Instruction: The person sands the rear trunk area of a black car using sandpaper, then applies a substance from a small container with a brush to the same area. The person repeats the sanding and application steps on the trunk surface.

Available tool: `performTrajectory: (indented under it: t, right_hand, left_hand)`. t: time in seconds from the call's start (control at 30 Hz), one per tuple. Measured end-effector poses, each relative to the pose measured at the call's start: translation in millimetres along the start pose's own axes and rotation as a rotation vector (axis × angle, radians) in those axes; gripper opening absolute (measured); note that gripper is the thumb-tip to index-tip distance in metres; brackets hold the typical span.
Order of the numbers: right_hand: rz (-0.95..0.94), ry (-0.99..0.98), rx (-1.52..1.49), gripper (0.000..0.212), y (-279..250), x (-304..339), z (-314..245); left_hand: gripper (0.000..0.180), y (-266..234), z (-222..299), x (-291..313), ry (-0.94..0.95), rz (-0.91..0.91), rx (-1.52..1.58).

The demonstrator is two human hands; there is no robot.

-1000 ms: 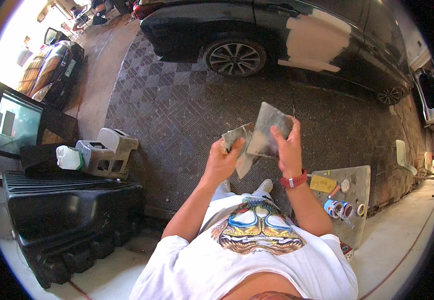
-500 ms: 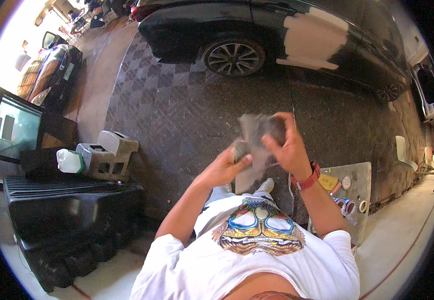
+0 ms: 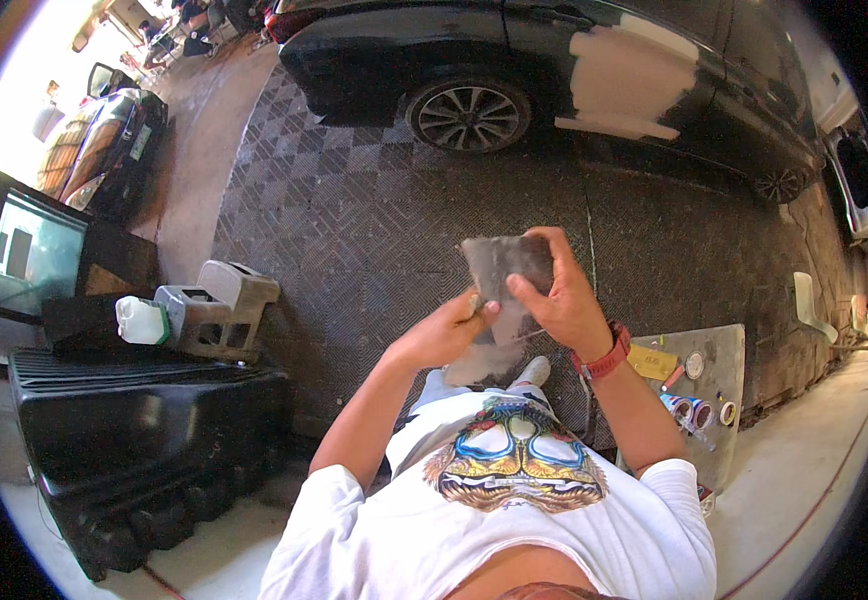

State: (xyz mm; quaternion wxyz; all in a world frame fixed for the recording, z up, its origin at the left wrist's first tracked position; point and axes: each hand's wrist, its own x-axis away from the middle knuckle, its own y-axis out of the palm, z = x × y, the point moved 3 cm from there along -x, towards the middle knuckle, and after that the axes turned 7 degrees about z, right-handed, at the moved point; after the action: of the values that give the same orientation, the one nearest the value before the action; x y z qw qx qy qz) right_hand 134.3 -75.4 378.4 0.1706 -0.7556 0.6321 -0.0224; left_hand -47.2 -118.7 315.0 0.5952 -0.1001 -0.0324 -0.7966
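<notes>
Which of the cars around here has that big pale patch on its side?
The dark car straight ahead, beyond the sheet held in both hands, has it behind its wheel. The car at far left shows none.

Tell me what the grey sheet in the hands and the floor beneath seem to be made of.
The grey sheet looks like sandpaper or an abrasive sheet: thin, matte, bent and creased where the right hand and left hand pinch it; its grit cannot be made out. The floor looks like interlocking plastic or rubber tiles, dark grey and matte, with a ribbed pattern and visible square seams.
</notes>
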Motion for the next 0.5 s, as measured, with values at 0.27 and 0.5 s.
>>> performTrajectory:
  t: [0.27, 0.5]
  right_hand:
    - [0.444, 0.206, -0.462, 0.050, 1.7, 11.9, 42.7]
    - [0.411, 0.685, -0.910, 0.054, 17.6, 18.0, 62.0]
  left_hand:
    - [0.074, -9.7, 14.0, 9.9, 0.082, -0.342, 1.330]
    - [0.067, 18.8, -26.2, 7.9, -0.053, 0.439, 1.116]
